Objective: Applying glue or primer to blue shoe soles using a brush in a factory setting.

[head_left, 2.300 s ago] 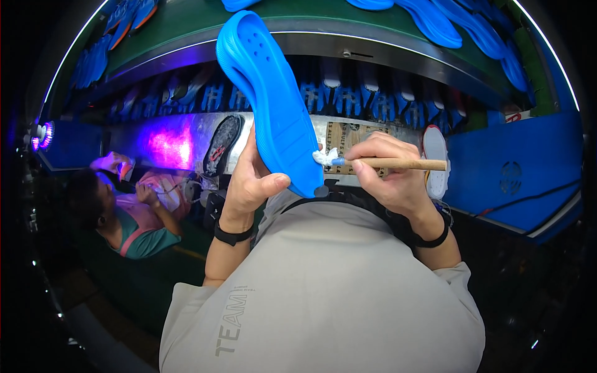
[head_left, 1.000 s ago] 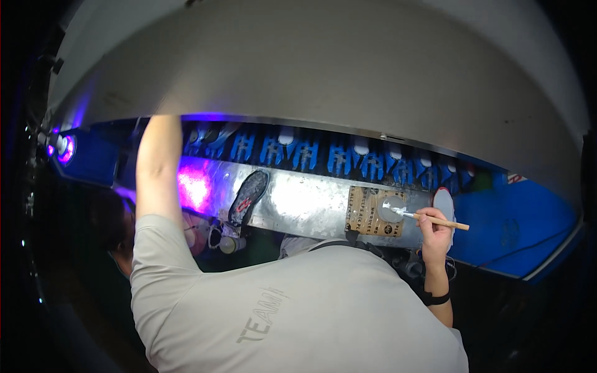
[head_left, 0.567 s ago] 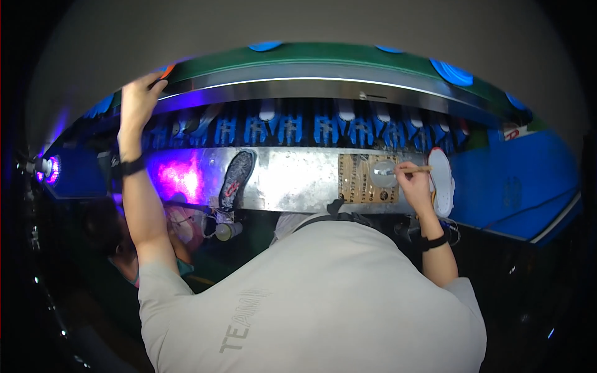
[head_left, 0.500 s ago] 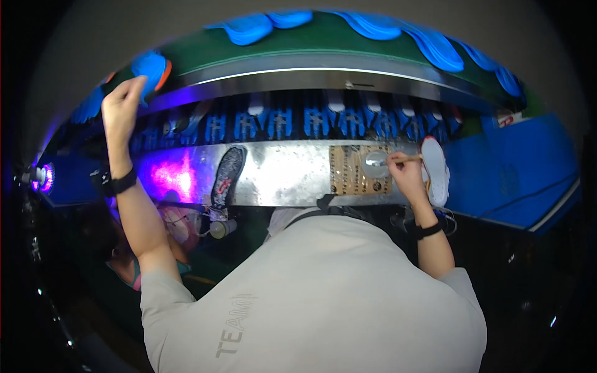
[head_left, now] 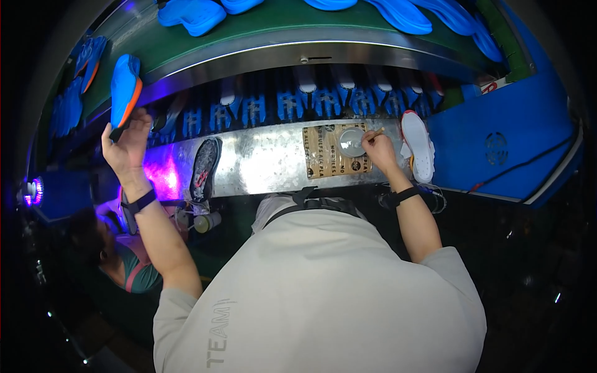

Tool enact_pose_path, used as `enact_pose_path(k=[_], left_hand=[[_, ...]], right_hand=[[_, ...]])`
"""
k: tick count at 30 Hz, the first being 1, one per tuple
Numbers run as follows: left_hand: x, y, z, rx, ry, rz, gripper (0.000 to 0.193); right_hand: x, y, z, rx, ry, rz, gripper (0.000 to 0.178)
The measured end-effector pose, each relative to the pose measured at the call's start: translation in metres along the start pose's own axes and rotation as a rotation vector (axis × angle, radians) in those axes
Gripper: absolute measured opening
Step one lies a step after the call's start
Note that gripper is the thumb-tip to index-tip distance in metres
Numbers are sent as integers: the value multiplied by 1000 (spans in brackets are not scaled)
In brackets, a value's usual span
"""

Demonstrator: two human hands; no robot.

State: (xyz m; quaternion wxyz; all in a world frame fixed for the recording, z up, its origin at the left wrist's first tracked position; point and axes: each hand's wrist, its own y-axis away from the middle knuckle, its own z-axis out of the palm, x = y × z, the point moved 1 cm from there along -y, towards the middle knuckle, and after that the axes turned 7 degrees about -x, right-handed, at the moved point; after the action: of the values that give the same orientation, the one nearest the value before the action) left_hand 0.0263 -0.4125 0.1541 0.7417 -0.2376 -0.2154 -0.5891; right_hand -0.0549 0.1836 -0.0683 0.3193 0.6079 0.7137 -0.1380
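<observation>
Both arms (head_left: 165,239) extend forward, left hand (head_left: 127,149) spread beside a blue sole (head_left: 125,84), right hand (head_left: 378,149) pinching a half-hidden brush (head_left: 381,130).

Single head view: left fisheye of worn pair, facing down, upright; shirt (head_left: 348,280) close below, bench (head_left: 261,155) beyond, belt (head_left: 249,45) toward top.

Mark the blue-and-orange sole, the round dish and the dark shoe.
Blue-and-orange sole (head_left: 125,84), head view: middle of its blue surface.
Round dish (head_left: 344,150), head view: lower-left rim.
Dark shoe (head_left: 206,163), head view: about its middle.
</observation>
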Motion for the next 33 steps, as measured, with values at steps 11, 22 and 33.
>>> enact_pose_path(k=[11,22,33], left_hand=[[-65,36,43,-84,2,56,98],[-176,135,128,-61,-405,-144,117],[-191,142,155,-84,-318,-254,119]], right_hand=[[-32,18,-34,20,-579,-125,13],[-216,51,-82,-172,-840,-387,12],[-278,33,-83,-18,-615,-761,12]])
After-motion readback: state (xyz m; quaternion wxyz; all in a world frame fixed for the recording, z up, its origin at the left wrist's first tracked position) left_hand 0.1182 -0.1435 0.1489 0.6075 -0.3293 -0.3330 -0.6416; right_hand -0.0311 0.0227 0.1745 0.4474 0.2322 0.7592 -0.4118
